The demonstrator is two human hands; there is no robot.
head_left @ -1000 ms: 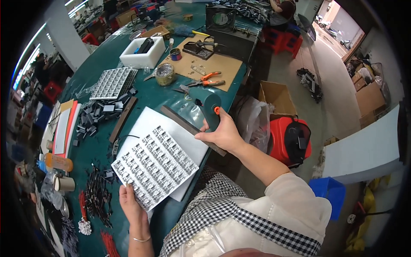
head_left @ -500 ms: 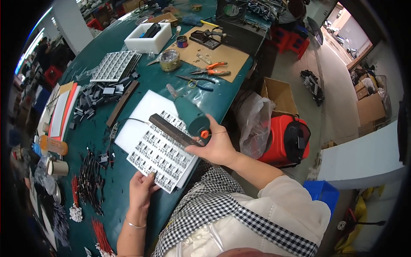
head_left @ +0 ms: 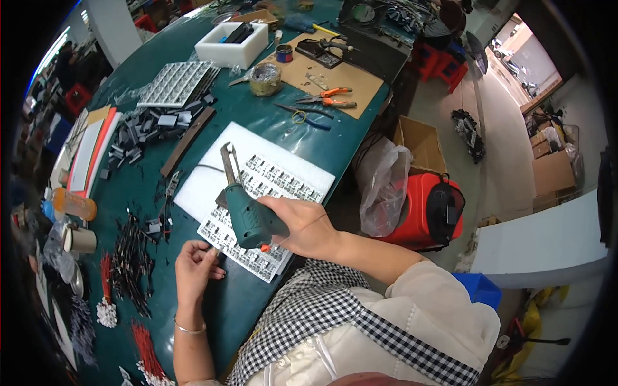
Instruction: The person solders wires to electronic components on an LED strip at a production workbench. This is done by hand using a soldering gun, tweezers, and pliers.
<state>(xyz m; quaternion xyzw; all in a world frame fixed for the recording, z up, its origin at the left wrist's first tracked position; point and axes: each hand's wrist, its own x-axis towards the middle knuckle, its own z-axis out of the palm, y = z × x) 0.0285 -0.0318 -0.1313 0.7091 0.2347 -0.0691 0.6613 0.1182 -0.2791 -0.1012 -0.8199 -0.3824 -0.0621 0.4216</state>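
A green counter (head_left: 238, 296) carries the work. On it lies a white foam slab (head_left: 199, 190), and on the slab, overhanging its near edge, a white panel (head_left: 293, 183) set with rows of small electronic parts. A stack of similar panels (head_left: 174, 83) lies well apart, farther off; finished or waiting, cannot be told. The right hand (head_left: 302, 225) is closed around a green handheld tool (head_left: 248, 215), held over the panel with its metal tip pointing away; contact cannot be confirmed. The left hand (head_left: 198, 267) is narrow, fingers curled at the panel's left edge; whether they grip it cannot be told. A partly hidden dark block (head_left: 222, 198) shows beside the tool. Progress, in judgement: the visible rows are populated, handling of this panel is under way, and completion is not evident. Loose black pieces (head_left: 138, 132) remain heaped on the counter. A small can (head_left: 284, 53) bears a coloured wrapper; no brand, label or writing is legible.
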